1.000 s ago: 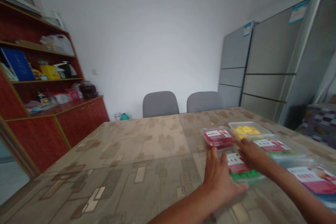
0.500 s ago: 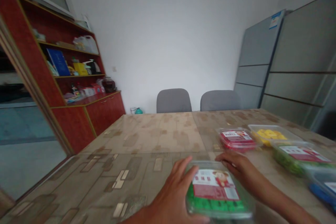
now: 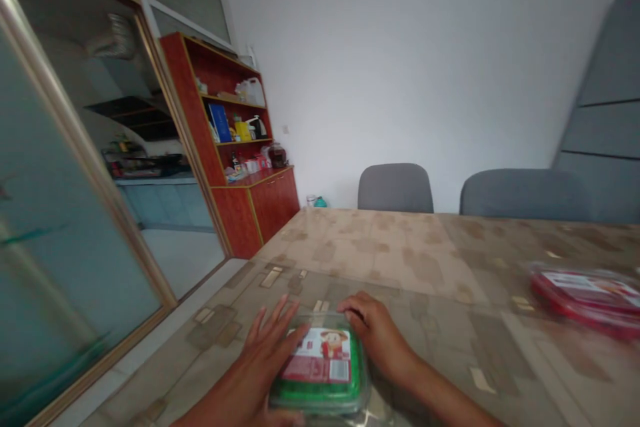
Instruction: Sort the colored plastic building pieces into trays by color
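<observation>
Head view: the left hand [image 3: 265, 355] lies open, fingers spread and flat against the left side of a clear lidded box of green contents [image 3: 323, 373], while the right hand [image 3: 379, 335] is curled over the box's far right corner. The box sits on the worktop [image 3: 400, 260] between the two hands, at the near edge. Both forearms reach in from below and converge on it; a red-filled box [image 3: 585, 290] lies well apart to the right.
</observation>
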A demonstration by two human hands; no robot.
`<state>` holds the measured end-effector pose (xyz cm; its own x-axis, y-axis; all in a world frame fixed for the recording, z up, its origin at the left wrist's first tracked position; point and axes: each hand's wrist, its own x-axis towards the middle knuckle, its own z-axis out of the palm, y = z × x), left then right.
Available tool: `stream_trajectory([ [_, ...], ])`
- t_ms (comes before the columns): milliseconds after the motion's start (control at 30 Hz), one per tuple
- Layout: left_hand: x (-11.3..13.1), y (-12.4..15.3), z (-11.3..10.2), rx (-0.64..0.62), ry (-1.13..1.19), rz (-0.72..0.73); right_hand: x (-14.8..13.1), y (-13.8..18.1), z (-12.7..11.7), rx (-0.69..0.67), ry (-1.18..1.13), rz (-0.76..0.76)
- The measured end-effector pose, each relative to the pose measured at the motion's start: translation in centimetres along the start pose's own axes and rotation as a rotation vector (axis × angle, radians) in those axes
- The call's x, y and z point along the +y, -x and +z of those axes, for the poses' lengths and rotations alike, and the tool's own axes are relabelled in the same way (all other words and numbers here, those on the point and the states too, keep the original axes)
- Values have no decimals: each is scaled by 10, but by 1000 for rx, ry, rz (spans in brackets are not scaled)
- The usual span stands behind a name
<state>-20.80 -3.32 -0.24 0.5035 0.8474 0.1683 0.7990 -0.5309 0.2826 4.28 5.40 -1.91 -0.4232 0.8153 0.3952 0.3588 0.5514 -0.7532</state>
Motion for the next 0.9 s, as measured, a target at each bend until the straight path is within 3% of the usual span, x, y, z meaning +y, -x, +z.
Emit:
stream_trajectory([
  [167, -2, 4, 8, -8, 26, -38, -12, 9, -10, -84, 46, -94],
  [267, -1, 4, 9, 22, 42, -39, -29, 18, -18, -218, 143, -251],
  [367, 0, 5, 9, 47, 60, -45, -41, 23, -17, -332, 237, -293],
  [733, 5, 4, 13, 53, 13, -47, -42, 24, -21, -474, 365, -374],
  [900, -3, 6, 5, 37, 151, -53, -45, 26, -14, -460, 493, -446],
])
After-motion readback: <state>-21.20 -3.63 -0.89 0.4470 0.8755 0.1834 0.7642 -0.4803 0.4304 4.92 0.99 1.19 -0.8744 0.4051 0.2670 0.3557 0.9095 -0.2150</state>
